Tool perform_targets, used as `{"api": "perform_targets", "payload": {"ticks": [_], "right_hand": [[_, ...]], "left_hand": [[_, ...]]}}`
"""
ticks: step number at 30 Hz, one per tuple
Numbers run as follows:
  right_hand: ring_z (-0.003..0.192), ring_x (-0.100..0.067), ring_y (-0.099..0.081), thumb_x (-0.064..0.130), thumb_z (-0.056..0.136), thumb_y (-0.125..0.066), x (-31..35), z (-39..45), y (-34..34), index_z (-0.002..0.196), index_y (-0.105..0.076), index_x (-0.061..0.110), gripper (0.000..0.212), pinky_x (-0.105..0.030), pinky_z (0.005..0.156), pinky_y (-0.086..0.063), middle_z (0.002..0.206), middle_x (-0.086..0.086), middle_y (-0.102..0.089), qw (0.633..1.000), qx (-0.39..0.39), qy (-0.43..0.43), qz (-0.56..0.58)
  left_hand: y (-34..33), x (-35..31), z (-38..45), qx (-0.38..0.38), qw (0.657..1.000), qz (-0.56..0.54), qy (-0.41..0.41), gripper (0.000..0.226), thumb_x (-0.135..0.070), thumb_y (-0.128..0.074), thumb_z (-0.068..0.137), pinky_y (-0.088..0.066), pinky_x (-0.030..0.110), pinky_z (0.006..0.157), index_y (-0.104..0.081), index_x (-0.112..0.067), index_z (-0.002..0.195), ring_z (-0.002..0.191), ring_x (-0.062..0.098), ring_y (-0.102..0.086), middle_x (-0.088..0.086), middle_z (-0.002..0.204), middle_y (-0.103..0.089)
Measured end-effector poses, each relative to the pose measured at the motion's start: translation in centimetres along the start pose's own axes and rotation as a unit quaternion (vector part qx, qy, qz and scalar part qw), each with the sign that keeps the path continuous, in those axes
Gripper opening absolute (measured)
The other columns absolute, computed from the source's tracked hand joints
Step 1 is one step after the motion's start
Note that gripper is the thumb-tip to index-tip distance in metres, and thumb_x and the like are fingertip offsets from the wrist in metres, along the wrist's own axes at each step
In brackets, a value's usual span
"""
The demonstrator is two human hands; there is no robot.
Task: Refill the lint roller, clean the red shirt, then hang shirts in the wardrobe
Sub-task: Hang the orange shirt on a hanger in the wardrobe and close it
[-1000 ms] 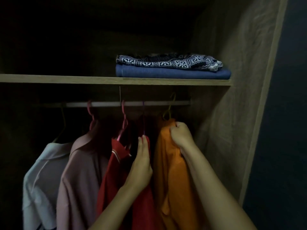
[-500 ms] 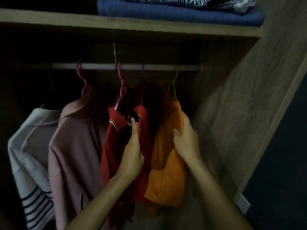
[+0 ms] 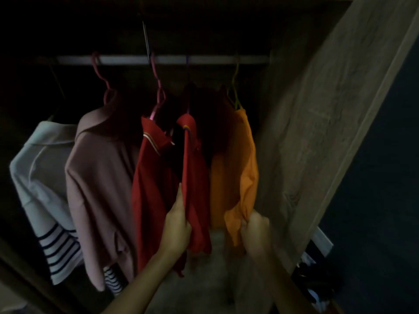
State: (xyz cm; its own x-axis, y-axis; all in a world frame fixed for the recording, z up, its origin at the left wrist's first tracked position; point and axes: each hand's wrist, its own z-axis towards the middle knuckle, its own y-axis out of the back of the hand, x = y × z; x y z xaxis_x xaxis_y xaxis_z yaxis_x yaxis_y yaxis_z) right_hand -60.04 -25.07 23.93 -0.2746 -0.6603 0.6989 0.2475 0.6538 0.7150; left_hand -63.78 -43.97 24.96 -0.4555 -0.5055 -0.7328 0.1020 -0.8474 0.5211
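Inside the dim wardrobe, several shirts hang from the rail [image 3: 204, 59]. A red shirt [image 3: 197, 177] hangs on a hanger in the middle, next to another red polo [image 3: 154, 189] with a striped collar. My left hand [image 3: 178, 225] holds the lower front of the red shirt, fingers along the cloth. To its right hangs an orange shirt [image 3: 233, 168] on a yellow-green hanger [image 3: 234, 91]. My right hand [image 3: 255, 230] grips the orange shirt's lower sleeve edge. No lint roller is in view.
A pink shirt [image 3: 99, 177] and a white shirt with striped sleeves [image 3: 38, 173] hang to the left. The wardrobe's wooden side wall [image 3: 328, 132] stands close on the right. Dark clutter lies on the floor at the lower right [image 3: 317, 282].
Both hands have slid down from the collars to the lower parts of the red and orange shirts. My view has tipped downward, and the shelf with folded clothes has left the frame.
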Motion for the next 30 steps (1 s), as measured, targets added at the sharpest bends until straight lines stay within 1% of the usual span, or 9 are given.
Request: {"api": "perform_targets", "payload": {"ticks": [2, 5, 8, 14, 17, 20, 23, 27, 30], "right_hand": [[0.104, -0.020, -0.060, 0.015, 0.102, -0.039, -1.0, -0.3, -1.0, 0.115, -0.061, 0.002, 0.028, -0.022, 0.085, -0.039, 0.115, -0.012, -0.063, 0.999, 0.017, -0.019, -0.040], [0.096, -0.019, -0.059, 0.025, 0.100, -0.042, -2.1, -1.9, -2.7, 0.104, -0.062, 0.008, 0.026, -0.026, 0.081, -0.044, 0.101, -0.006, -0.061, 0.997, 0.017, -0.039, -0.066], [0.103, -0.024, -0.061, 0.028, 0.100, -0.041, -2.7, -3.0, -4.1, 0.110, -0.063, 0.012, 0.028, -0.027, 0.088, -0.044, 0.109, -0.006, -0.063, 0.997, -0.001, -0.041, -0.059], [0.108, -0.027, -0.062, 0.016, 0.101, -0.040, -2.7, -4.0, -4.4, 0.117, -0.062, 0.010, 0.028, -0.032, 0.093, -0.046, 0.113, -0.009, -0.064, 0.996, -0.006, -0.006, -0.085], [0.102, -0.027, -0.062, 0.010, 0.099, -0.039, -2.0, -4.9, -3.9, 0.109, -0.063, 0.006, 0.027, -0.028, 0.086, -0.046, 0.108, -0.013, -0.066, 0.997, 0.002, -0.005, -0.080], [0.094, -0.028, -0.065, 0.011, 0.099, -0.042, -1.8, -5.6, -4.0, 0.101, -0.064, 0.005, 0.023, -0.024, 0.077, -0.043, 0.097, -0.012, -0.068, 0.998, 0.009, 0.025, -0.064], [0.093, -0.034, -0.066, 0.013, 0.098, -0.046, -1.8, -6.4, -4.6, 0.086, -0.063, 0.012, 0.021, -0.033, 0.079, -0.048, 0.084, -0.009, -0.067, 0.997, 0.020, 0.039, -0.064], [0.103, -0.038, -0.064, 0.029, 0.097, -0.048, -1.0, -9.1, -8.1, 0.123, -0.060, 0.013, 0.032, -0.038, 0.085, -0.050, 0.110, -0.018, -0.070, 0.994, 0.014, 0.021, -0.103], [0.097, -0.031, -0.068, 0.024, 0.096, -0.056, 1.8, -12.9, -11.7, 0.129, -0.059, 0.012, 0.036, -0.027, 0.078, -0.049, 0.109, -0.014, -0.072, 0.992, -0.102, 0.079, -0.008]], "left_hand": [[0.1, 0.3, -0.6, 0.005, 1.000, 0.006, 0.002, 0.079, 0.013, -0.041, 0.086, -0.033, -0.003, 0.094, -0.011, -0.015, 0.154, 0.113, 0.007, -0.054, 0.007, 0.136, -0.053], [0.4, 0.6, -1.7, 0.009, 1.000, 0.011, 0.012, 0.082, 0.016, -0.040, 0.083, -0.033, -0.003, 0.092, -0.015, -0.017, 0.153, 0.112, 0.007, -0.054, 0.006, 0.134, -0.055], [0.9, 0.5, -2.6, -0.005, 1.000, 0.010, 0.009, 0.074, 0.013, -0.041, 0.086, -0.033, -0.004, 0.091, -0.023, -0.016, 0.152, 0.108, 0.005, -0.055, 0.002, 0.129, -0.057], [1.5, 0.7, -3.6, -0.022, 0.999, 0.034, 0.008, 0.062, 0.011, -0.043, 0.086, -0.048, 0.014, 0.088, -0.044, -0.017, 0.142, 0.097, 0.016, -0.068, 0.006, 0.114, -0.069], [1.8, 1.1, -4.2, -0.028, 0.998, 0.049, -0.005, 0.046, 0.010, -0.047, 0.087, -0.043, 0.006, 0.080, -0.058, -0.008, 0.128, 0.091, 0.014, -0.068, 0.007, 0.107, -0.071], [2.4, 1.8, -5.1, -0.034, 0.996, 0.079, 0.007, 0.032, 0.005, -0.053, 0.088, -0.038, 0.006, 0.073, -0.063, -0.004, 0.117, 0.084, 0.020, -0.069, 0.011, 0.100, -0.073], [3.6, 2.4, -6.8, -0.035, 0.994, 0.096, 0.030, 0.029, 0.005, -0.057, 0.086, -0.036, 0.010, 0.070, -0.066, -0.002, 0.112, 0.084, 0.028, -0.069, 0.015, 0.097, -0.073], [7.1, 3.5, -10.1, -0.024, 0.996, 0.089, -0.018, 0.039, -0.003, -0.062, 0.085, -0.039, 0.014, 0.090, -0.061, -0.005, 0.124, 0.102, 0.024, -0.065, 0.013, 0.113, -0.069], [12.6, 4.6, -11.6, -0.041, 0.990, 0.094, -0.101, 0.042, -0.006, -0.057, 0.091, -0.034, 0.016, 0.107, -0.054, -0.006, 0.132, 0.122, 0.015, -0.054, 0.009, 0.133, -0.059]]}}
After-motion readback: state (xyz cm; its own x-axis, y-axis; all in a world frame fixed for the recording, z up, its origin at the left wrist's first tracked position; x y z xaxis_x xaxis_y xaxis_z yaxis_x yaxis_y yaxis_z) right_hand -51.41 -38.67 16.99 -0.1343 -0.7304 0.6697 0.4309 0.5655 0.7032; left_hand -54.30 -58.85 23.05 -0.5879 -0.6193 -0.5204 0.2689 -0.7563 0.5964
